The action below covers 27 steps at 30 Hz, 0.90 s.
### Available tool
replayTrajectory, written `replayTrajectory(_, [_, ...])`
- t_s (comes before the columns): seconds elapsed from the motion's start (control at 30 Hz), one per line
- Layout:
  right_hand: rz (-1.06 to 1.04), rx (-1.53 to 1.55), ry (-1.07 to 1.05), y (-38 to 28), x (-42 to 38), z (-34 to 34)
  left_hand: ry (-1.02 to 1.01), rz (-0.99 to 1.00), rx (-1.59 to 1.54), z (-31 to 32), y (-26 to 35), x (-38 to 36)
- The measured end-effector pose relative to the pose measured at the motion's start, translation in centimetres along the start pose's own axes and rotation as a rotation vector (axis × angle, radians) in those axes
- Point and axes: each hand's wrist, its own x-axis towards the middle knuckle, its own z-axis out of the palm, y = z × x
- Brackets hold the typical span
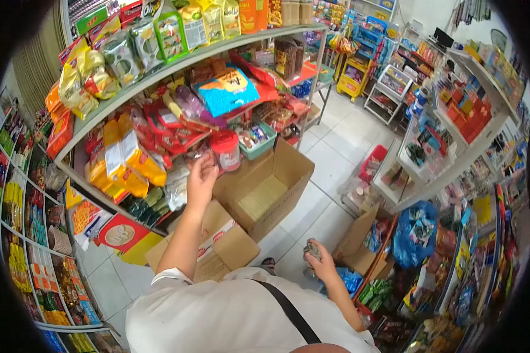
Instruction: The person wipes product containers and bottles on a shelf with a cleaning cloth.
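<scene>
My left hand [202, 175] reaches to the lower shelf, beside a red-lidded jar [225, 149]. Its fingers are partly curled around or against a clear plastic packet, too small to make out well. Left of it lie orange-yellow packs [123, 160] and red packets. A green basket [257, 142] with small items stands right of the jar. My right hand [321, 259] is low over the floor on the right, closed on a small dark grey crumpled item [312, 250]. An open cardboard box [264, 197] stands below the shelf, between my hands.
A second cardboard box [215, 250] stands in front of me. Upper shelf edge [188, 63] carries snack bags. To the right are a blue plastic bag [415, 235], a carton [356, 244] of packets and a white display rack [418, 170]. Packed shelves line the far left.
</scene>
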Motion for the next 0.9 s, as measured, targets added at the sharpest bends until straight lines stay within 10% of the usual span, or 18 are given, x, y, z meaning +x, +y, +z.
replayTrajectory(0.5, [0.100,0.221,0.193,0.3,16.5,-9.2,0.218,0.724,0.374,14.1,13.2,33.1])
replayTrajectory(0.9, [0.200,0.101,0.208,4.0,25.2,-20.6,0.665,0.411,0.976,19.9,15.4,45.6])
